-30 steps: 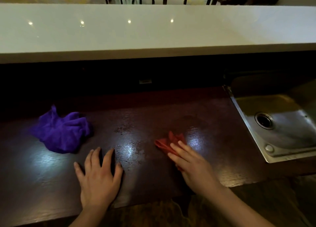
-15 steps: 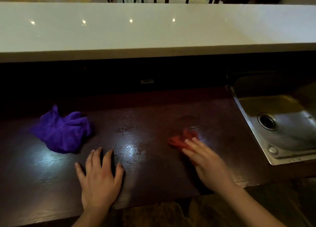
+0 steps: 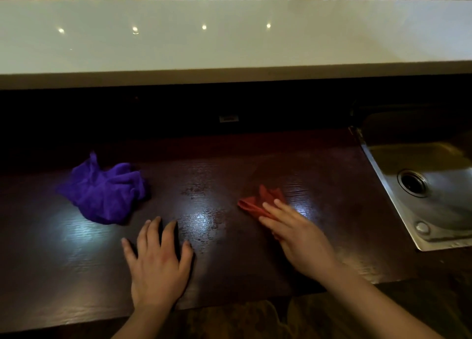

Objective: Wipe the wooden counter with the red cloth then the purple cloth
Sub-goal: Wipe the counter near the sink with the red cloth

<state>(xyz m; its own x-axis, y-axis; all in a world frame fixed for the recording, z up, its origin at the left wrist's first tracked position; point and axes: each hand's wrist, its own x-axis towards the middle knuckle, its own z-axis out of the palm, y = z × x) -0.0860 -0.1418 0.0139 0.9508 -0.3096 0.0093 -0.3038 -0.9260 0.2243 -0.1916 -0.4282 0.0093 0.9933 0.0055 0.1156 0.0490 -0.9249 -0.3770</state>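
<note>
**Red cloth under the right palm, purple cloth waiting**

While the left hand [image 3: 158,262] is lying flat and fingers spread on the dark glossy wooden counter [image 3: 219,236], gripping nothing, the right hand [image 3: 298,234] is pressing its open palm down on the small crumpled red cloth [image 3: 255,203], fingers stretched over it rather than curled. Off to the left, the bunched purple microfibre cloth [image 3: 104,193] is sitting untouched, well apart from both hands. Over on the right, the stainless steel sink [image 3: 439,185] is catching the light beside the counter's end.
</note>
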